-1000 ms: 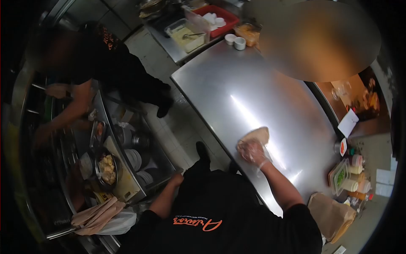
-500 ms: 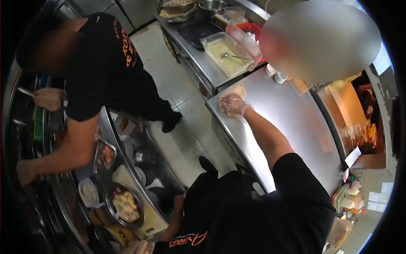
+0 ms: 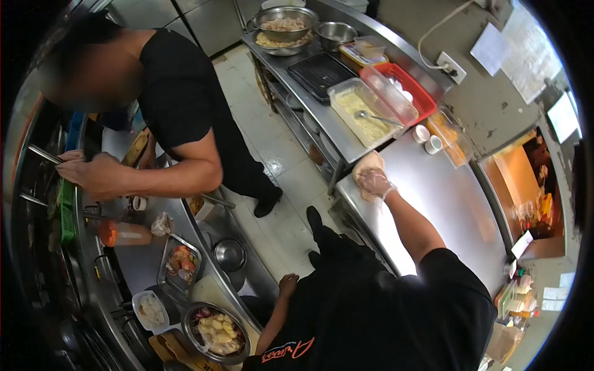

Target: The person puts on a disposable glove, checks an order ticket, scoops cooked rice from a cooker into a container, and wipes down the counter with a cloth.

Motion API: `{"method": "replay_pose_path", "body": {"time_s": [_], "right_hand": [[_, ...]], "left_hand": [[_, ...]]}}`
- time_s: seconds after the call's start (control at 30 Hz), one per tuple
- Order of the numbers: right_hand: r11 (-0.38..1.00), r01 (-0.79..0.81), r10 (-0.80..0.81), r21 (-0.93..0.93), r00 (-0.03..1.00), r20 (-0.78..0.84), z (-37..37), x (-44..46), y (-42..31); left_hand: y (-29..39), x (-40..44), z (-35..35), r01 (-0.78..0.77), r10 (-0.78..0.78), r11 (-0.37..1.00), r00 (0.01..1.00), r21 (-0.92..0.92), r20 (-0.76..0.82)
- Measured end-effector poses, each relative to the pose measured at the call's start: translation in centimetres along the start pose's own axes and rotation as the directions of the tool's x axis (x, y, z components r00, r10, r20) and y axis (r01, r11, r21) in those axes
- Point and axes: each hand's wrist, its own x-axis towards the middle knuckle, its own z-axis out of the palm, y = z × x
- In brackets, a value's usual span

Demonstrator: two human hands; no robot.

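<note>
My right hand point(image 3: 375, 182), in a clear plastic glove, lies on a flat, pale piece of raw food point(image 3: 369, 162) at the near left corner of the steel table point(image 3: 427, 204). Its fingers look stretched out over the piece; whether that is meat or dough I cannot tell. At my left side hangs my bare left hand point(image 3: 288, 285), close to my body. The fingers there seem loosely curled, and nothing shows in them. Nearest to it is the left counter with a steel bowl of pale yellow cut food point(image 3: 216, 334).
A co-worker point(image 3: 185, 93) stands at the left, hands by a metal handle. On the far counter are a tub of pale batter point(image 3: 359, 114) with a spoon, a red basket point(image 3: 427, 102) and steel bowls point(image 3: 336, 34). Two white cups point(image 3: 433, 145) stand at the table's back.
The view has shifted, and more of the far counter and wall shows. My right hand remains on the pale piece. The co-worker's arm has risen toward the handle.
</note>
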Motion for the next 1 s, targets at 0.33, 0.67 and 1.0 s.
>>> {"method": "replay_pose_path", "body": {"time_s": [0.33, 0.67, 1.0], "right_hand": [[0.923, -0.305, 0.371, -0.235, 0.545, 0.752, -14.8, 5.5, -2.4], [0.763, -0.152, -0.011, 0.628, 0.969, 0.248, -19.8, 28.1, -4.1], [0.685, 0.085, -0.515, 0.724, 0.759, 0.398, -14.1, 36.5, -10.8]], "left_hand": [[4.4, 7.2, -6.8, 0.153, -0.271, 0.453, 0.962, -0.878, 0.027], [13.9, 14.0, -14.3, 0.573, -0.633, 0.758, 0.762, -0.311, -0.139], [18.5, 9.6, -17.1, 0.635, -0.717, 0.491, 0.683, -0.597, 0.137]]}}
